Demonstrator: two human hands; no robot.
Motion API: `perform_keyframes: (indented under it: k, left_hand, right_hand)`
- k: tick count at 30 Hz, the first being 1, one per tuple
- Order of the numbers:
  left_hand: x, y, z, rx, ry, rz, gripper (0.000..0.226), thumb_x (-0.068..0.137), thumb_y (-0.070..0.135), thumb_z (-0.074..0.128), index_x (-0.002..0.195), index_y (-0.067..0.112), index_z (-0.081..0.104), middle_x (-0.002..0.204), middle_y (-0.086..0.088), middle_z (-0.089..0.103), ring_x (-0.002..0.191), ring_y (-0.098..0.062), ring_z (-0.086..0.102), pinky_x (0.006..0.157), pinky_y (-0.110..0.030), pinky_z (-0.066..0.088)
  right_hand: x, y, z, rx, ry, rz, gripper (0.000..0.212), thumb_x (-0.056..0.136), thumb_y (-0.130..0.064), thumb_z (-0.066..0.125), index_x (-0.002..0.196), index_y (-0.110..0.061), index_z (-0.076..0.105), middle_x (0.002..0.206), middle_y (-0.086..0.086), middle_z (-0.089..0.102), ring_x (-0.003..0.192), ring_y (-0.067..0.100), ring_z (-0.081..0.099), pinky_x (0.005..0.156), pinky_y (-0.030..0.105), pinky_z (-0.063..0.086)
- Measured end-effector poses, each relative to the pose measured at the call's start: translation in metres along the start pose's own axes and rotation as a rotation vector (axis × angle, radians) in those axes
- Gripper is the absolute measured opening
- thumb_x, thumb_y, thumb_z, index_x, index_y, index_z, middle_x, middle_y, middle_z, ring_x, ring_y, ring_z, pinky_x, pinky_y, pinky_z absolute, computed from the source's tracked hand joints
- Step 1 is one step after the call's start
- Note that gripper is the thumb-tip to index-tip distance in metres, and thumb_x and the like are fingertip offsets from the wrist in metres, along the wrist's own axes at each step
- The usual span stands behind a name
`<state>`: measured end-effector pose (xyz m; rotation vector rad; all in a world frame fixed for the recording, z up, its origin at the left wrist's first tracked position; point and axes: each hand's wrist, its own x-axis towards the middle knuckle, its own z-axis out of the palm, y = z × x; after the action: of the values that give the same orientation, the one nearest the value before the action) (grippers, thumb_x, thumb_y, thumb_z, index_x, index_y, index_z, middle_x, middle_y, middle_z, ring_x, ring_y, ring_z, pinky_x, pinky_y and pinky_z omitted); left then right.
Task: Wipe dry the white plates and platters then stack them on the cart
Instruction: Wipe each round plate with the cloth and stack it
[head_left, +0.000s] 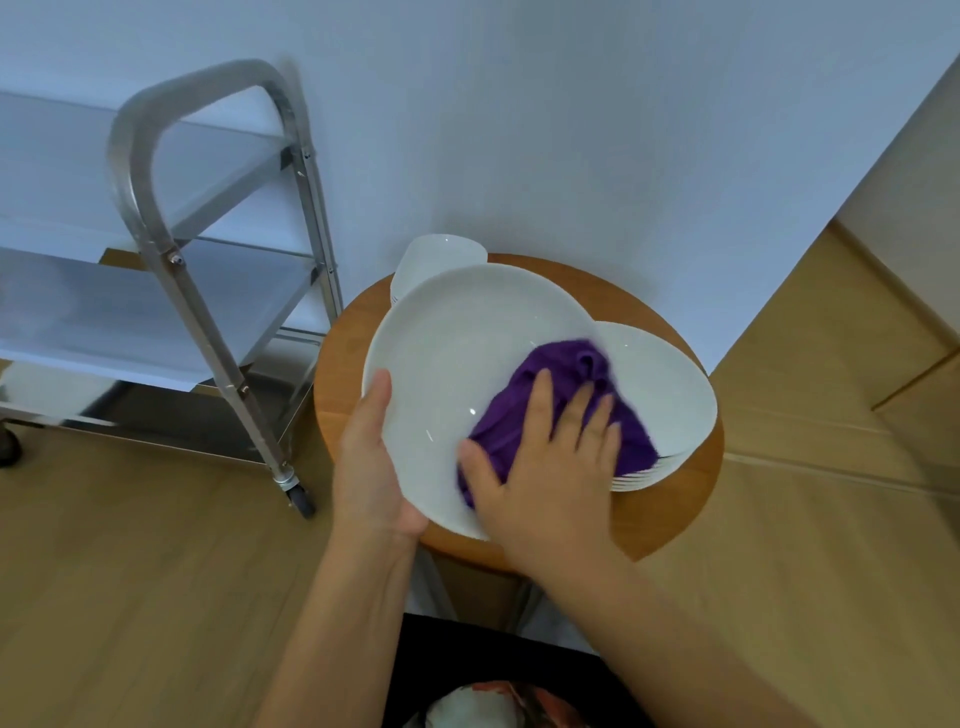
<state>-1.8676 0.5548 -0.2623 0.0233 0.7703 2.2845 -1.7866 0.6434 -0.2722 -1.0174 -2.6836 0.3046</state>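
Plainly the large white plate (457, 364) is glazed, rigid, breakable and probably slick while damp, so the rim is the safest hold. The left hand (371, 462) grips its near-left edge, thumb on top, holding it above the round wooden tabletop (696, 493). The right hand (550, 467) presses a soft purple cloth (561, 379) flat against it, fingers spread. Further plates (670, 395) are stacked beyond the right hand; the steel cart (156, 218) stands left of the left hand.

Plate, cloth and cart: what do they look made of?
Plate: likely glazed ceramic, glossy white with small glints, though melamine can't be ruled out. Cloth: soft purple fabric, matte, bunched in folds, perhaps microfibre. Cart: metal, probably stainless steel; silvery frame and reflective shelves.
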Motion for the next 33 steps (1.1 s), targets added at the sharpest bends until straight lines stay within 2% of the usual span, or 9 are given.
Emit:
perform_keyframes:
  k: [7, 13, 17, 20, 24, 27, 29, 31, 33]
  left_hand:
    - [0.001, 0.002, 0.000, 0.091, 0.095, 0.098, 0.055, 0.077, 0.045, 0.057, 0.117, 0.008, 0.061, 0.111, -0.015, 0.069, 0.102, -0.031, 0.066, 0.078, -0.040, 0.058]
    - [0.006, 0.023, -0.004, 0.035, 0.145, 0.038, 0.052, 0.072, 0.051, 0.064, 0.107, 0.012, 0.065, 0.100, -0.013, 0.072, 0.089, -0.032, 0.070, 0.070, -0.045, 0.057]
    - [0.012, 0.027, -0.003, 0.015, 0.080, 0.094, 0.039, 0.088, 0.043, 0.050, 0.114, 0.018, 0.066, 0.111, -0.010, 0.070, 0.097, -0.030, 0.068, 0.080, -0.047, 0.055]
    - [0.013, 0.025, 0.002, 0.076, 0.099, 0.079, 0.040, 0.089, 0.043, 0.050, 0.123, 0.023, 0.058, 0.112, -0.006, 0.070, 0.103, -0.030, 0.066, 0.087, -0.047, 0.052]
    - [0.015, 0.031, 0.021, 0.149, 0.005, 0.111, 0.039, 0.090, 0.040, 0.050, 0.122, 0.020, 0.060, 0.112, -0.007, 0.070, 0.100, -0.027, 0.067, 0.076, -0.041, 0.057]
    - [0.019, 0.038, 0.029, 0.204, -0.070, 0.210, 0.055, 0.083, 0.055, 0.053, 0.124, 0.018, 0.058, 0.116, -0.009, 0.067, 0.106, -0.027, 0.064, 0.080, -0.041, 0.056]
    - [0.025, 0.038, 0.035, 0.289, -0.071, 0.240, 0.075, 0.074, 0.067, 0.053, 0.133, 0.022, 0.047, 0.117, -0.004, 0.067, 0.113, -0.023, 0.061, 0.092, -0.045, 0.048]
    - [0.034, 0.030, 0.034, 0.527, -0.017, 0.292, 0.063, 0.073, 0.064, 0.056, 0.127, 0.035, 0.042, 0.108, 0.019, 0.066, 0.105, 0.005, 0.058, 0.092, -0.030, 0.046]
    - [0.041, 0.018, 0.023, 0.621, 0.060, 0.302, 0.051, 0.077, 0.048, 0.063, 0.121, 0.035, 0.041, 0.101, 0.027, 0.061, 0.086, 0.020, 0.057, 0.070, -0.010, 0.049]
  right_hand:
    - [0.007, -0.042, 0.000, 0.271, -0.078, -0.353, 0.070, 0.080, -0.054, 0.030, 0.146, -0.040, 0.013, 0.160, -0.001, -0.003, 0.144, 0.028, -0.013, 0.112, 0.048, -0.014]
    - [0.009, -0.002, -0.011, 0.292, -0.296, -0.789, 0.080, 0.072, -0.047, 0.064, 0.142, -0.036, 0.027, 0.159, -0.007, 0.009, 0.142, 0.010, -0.009, 0.105, 0.027, -0.021]
    - [0.011, 0.031, -0.012, 0.119, -0.174, -0.756, 0.081, 0.077, -0.037, 0.073, 0.145, -0.025, 0.031, 0.152, 0.002, 0.034, 0.142, 0.025, 0.024, 0.113, 0.038, 0.009]
    - [0.009, 0.045, -0.013, 0.044, 0.124, -0.780, 0.065, 0.065, -0.026, 0.085, 0.122, -0.008, 0.061, 0.117, 0.010, 0.067, 0.109, 0.030, 0.063, 0.093, 0.046, 0.049]
    - [0.006, 0.040, -0.016, 0.237, 0.415, -0.828, 0.036, 0.081, -0.031, 0.066, 0.102, -0.002, 0.069, 0.086, 0.011, 0.072, 0.080, 0.025, 0.068, 0.078, 0.034, 0.054]
    - [0.004, 0.030, -0.034, 0.556, 0.341, -0.658, 0.035, 0.077, -0.029, 0.065, 0.111, -0.027, 0.059, 0.087, -0.003, 0.072, 0.092, 0.011, 0.058, 0.084, 0.011, 0.045]
    - [0.001, 0.019, -0.053, 1.022, 0.143, -0.364, 0.060, 0.059, -0.010, 0.079, 0.104, -0.046, 0.062, 0.090, -0.017, 0.071, 0.094, 0.000, 0.062, 0.075, 0.010, 0.049]
    - [0.005, 0.012, -0.061, 1.410, 0.106, -0.099, 0.062, 0.051, 0.002, 0.084, 0.096, -0.038, 0.068, 0.090, -0.014, 0.072, 0.088, 0.007, 0.068, 0.074, 0.022, 0.056]
    - [0.010, 0.006, -0.063, 1.831, 0.024, 0.093, 0.058, 0.050, -0.002, 0.075, 0.102, -0.025, 0.064, 0.093, -0.002, 0.073, 0.090, 0.018, 0.069, 0.081, 0.039, 0.057]
